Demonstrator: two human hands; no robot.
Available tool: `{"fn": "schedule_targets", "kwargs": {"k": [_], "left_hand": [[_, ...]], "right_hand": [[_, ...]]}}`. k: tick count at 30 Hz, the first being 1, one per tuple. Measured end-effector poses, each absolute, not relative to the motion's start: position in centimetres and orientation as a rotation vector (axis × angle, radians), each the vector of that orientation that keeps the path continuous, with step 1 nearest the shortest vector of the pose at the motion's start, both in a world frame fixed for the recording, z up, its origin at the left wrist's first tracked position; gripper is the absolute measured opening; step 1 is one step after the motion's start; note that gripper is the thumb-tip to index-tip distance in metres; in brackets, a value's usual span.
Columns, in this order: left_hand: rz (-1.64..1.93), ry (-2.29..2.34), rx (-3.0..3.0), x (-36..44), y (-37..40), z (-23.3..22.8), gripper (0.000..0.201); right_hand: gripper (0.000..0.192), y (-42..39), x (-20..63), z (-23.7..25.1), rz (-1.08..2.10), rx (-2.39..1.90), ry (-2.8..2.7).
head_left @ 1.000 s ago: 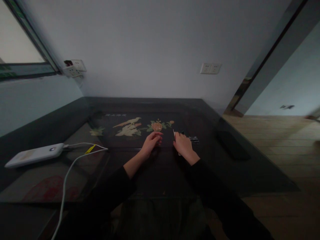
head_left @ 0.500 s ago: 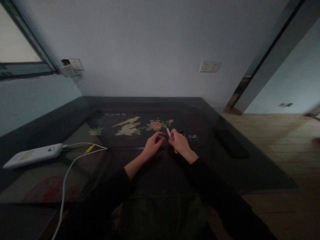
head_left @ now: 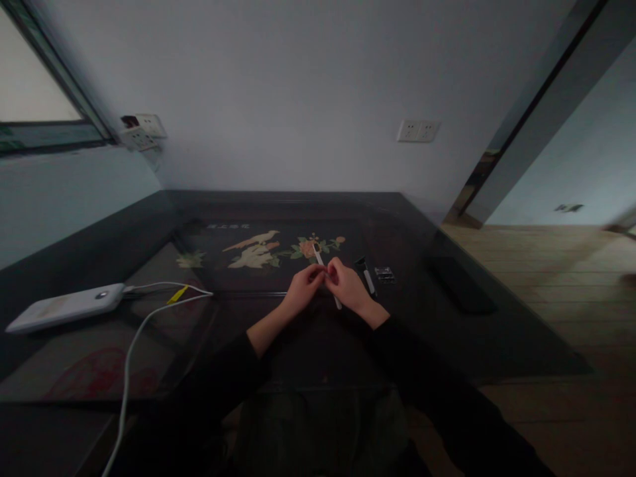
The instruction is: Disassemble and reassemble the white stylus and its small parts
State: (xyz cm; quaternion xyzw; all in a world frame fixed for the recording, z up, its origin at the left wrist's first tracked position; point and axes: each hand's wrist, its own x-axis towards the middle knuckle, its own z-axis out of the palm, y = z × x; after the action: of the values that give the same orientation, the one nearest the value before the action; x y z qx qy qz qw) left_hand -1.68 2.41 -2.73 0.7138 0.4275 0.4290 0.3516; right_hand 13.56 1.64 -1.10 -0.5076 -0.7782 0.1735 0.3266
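Observation:
My right hand is closed around a slim white stick-like tool, whose upper end points away from me and whose lower end sticks out below the palm. Its exact kind is too small to tell. My left hand touches the right one at the fingertips, its thumb and fingers pinched together. Whether something small sits between them is hidden. Just right of the hands lie a small black item with a white strip beside it, and a small shiny packet.
The dark table carries a bird-and-flower picture under its surface. To the left lies a white power bank with a white cable and yellow tag. A black flat object lies right. A wall stands behind.
My right hand has shifted left until its fingertips meet the left hand's, bringing the white tool along. The white strip beside the black item has come into view.

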Motion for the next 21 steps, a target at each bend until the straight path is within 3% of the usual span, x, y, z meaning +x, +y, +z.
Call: {"fn": "schedule_targets", "kwargs": {"k": [10,21], "left_hand": [[1.212,1.223,1.763,-3.2,4.1,-2.7,0.016],[0.853,1.695,2.021,-5.7,5.0,-1.9,0.006]], "right_hand": [[0.016,1.4,13.4,-0.3,0.358,-1.232,-2.086],[0.011,2.9,17.7,1.5,0.017,-1.99,-1.889]]}}
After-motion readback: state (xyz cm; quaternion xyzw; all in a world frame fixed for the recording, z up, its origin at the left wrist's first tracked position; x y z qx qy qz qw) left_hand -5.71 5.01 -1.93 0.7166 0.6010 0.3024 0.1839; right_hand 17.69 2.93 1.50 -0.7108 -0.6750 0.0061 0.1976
